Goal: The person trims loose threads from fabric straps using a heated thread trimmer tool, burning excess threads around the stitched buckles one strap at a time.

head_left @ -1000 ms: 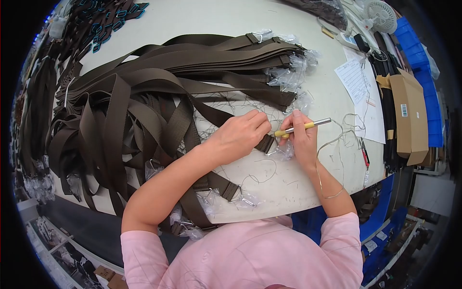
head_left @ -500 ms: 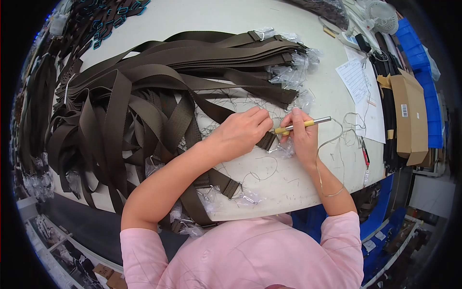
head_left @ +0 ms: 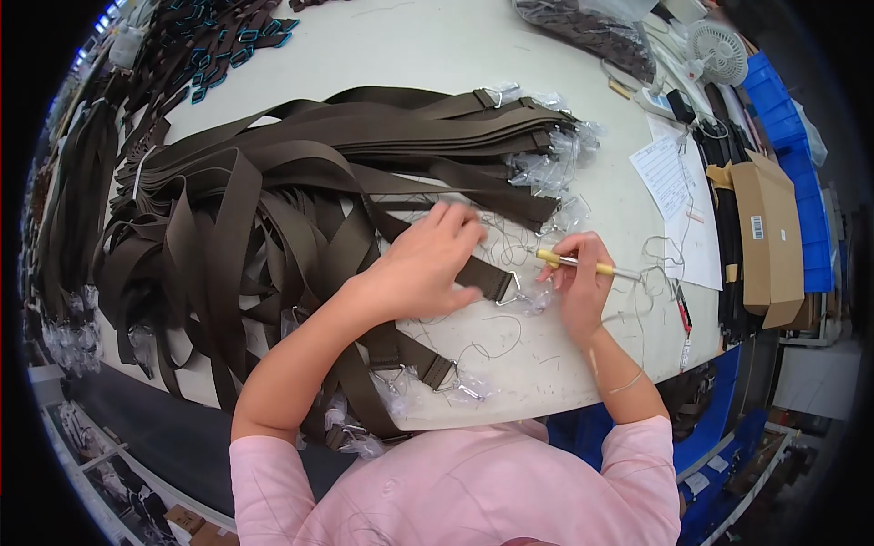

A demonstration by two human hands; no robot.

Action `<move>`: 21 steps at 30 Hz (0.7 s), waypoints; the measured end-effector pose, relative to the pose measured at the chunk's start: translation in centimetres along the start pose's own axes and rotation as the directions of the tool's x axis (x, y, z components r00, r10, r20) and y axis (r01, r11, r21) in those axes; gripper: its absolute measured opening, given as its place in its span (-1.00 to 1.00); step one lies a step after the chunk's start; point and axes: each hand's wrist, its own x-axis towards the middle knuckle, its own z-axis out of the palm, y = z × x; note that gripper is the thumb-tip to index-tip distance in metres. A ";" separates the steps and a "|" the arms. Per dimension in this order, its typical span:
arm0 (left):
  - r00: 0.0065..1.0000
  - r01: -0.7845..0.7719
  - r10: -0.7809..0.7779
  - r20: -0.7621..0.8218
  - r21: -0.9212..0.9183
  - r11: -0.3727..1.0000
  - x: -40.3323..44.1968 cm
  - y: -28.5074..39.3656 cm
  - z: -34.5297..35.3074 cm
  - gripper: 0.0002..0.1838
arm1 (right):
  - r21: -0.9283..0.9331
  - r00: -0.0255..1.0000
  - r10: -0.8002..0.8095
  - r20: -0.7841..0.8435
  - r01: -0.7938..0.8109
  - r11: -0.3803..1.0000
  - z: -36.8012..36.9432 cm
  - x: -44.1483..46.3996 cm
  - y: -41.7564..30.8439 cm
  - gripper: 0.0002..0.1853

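My left hand (head_left: 423,264) is open over a dark brown webbing strap (head_left: 487,278), its thumb spread from the fingers and its fingertips slightly blurred. I cannot tell whether it touches the strap. That strap ends in a metal ring (head_left: 516,288) with clear plastic wrap (head_left: 537,298) around it. In my right hand (head_left: 584,289) is a slim yellow and silver pen-shaped tool (head_left: 549,257) with a cord, its tip pointing left. Loose dark threads (head_left: 510,238) lie tangled on the table between the hands. Another strap end (head_left: 435,371) with a metal ring lies nearer my body.
A large bundle of brown straps (head_left: 264,182) covers the table's left side. At the right are papers (head_left: 669,182), a red-handled tool (head_left: 683,314), a cardboard box (head_left: 769,237), a small fan (head_left: 717,53) and blue bins (head_left: 792,155). A filled plastic bag (head_left: 583,35) lies at the back.
My left hand has moved left, away from my right hand, and its fingers have spread. My right hand has shifted slightly down, and the tool now tilts the other way.
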 end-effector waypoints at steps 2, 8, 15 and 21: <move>0.990 -0.022 0.008 0.144 0.099 0.995 -0.9 0.1 -0.5 -0.29 | -0.097 0.969 -0.249 -0.007 0.247 0.964 1.3 -0.4 0.1 -0.54; 0.970 0.020 -0.037 0.239 0.070 0.997 -0.4 0.0 -0.8 -0.42 | -0.338 0.850 -0.478 0.221 0.526 0.780 1.4 -0.5 -1.7 -0.75; 0.955 0.109 -0.076 0.286 -0.101 0.989 -0.5 -1.1 -1.3 -0.42 | -0.511 0.729 -0.334 0.598 0.668 0.542 1.8 -1.7 -1.9 -0.51; 0.984 -0.174 0.133 0.115 0.514 0.840 -1.9 2.2 -1.9 -0.58 | -0.549 0.671 -0.274 0.689 0.730 0.408 1.7 -1.7 -3.0 -0.50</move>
